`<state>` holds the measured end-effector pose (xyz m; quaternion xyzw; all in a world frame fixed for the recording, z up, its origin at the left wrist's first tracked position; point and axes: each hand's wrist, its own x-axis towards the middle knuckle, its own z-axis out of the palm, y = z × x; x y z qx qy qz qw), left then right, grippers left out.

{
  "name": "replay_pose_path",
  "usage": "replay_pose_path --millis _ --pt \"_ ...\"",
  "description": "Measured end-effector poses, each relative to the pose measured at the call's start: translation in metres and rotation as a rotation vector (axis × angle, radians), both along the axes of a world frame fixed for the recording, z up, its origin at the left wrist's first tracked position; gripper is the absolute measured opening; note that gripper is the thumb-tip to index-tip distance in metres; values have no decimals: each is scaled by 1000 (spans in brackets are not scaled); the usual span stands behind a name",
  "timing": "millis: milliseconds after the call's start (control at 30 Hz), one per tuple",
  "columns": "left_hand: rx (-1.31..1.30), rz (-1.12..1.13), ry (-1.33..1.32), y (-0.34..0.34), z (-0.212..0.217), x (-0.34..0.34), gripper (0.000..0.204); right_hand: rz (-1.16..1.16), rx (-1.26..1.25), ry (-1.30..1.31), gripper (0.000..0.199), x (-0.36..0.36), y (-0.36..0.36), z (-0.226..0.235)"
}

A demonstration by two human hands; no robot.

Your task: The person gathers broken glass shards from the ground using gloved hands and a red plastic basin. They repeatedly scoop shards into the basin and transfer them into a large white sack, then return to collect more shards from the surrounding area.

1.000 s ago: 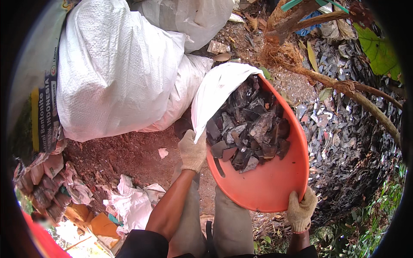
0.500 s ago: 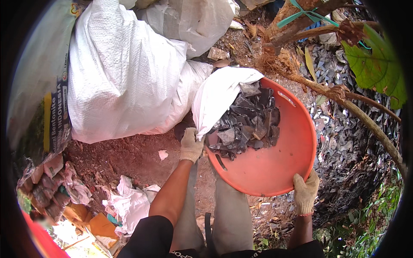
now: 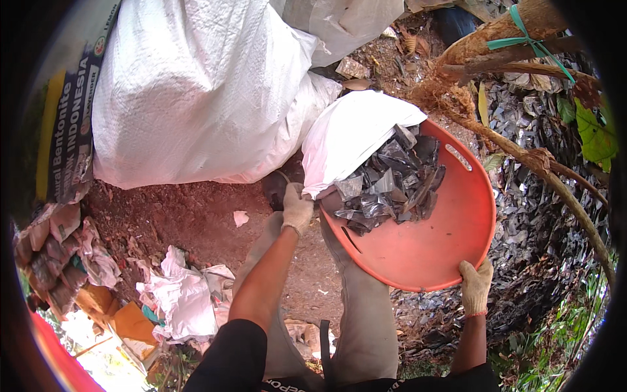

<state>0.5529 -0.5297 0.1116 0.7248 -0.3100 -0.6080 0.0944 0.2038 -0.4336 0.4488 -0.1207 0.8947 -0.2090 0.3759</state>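
An orange-red basin [image 3: 450, 242] with handle slots in its wall is held out before my legs. A pile of dark, shiny flat shards [image 3: 395, 179] fills its far left part, and the right part of its bottom is bare. Over the far left rim lies the mouth of a white woven sack [image 3: 359, 134], partly covering the pile. My left hand [image 3: 298, 208], in a knitted work glove, is closed on the sack's edge beside the basin's left rim. My right hand [image 3: 476, 286], gloved too, grips the basin's near right rim.
Big white filled sacks [image 3: 196, 91] stand at the far left, beside a printed bag [image 3: 68, 124]. Branches [image 3: 522, 153] tied with green cord slant along the right, above a slope of dark shards [image 3: 542, 261]. Crumpled pinkish sheeting [image 3: 179, 294] lies at the lower left.
The view has shifted, so the basin and both hands appear slightly farther right. The basin looks a little more tilted. Both hands keep their grips.
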Motion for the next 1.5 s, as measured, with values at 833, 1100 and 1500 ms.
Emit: replay_pose_path --millis 833,1100,1500 --pt "-39 87 -194 8 104 -49 13 -18 -17 13 24 -7 9 -10" --pt "-113 868 449 19 70 -50 43 -63 -51 -19 24 4 0 -10" --pt "-88 276 -107 25 93 -56 24 151 -58 6 14 30 -11 17"
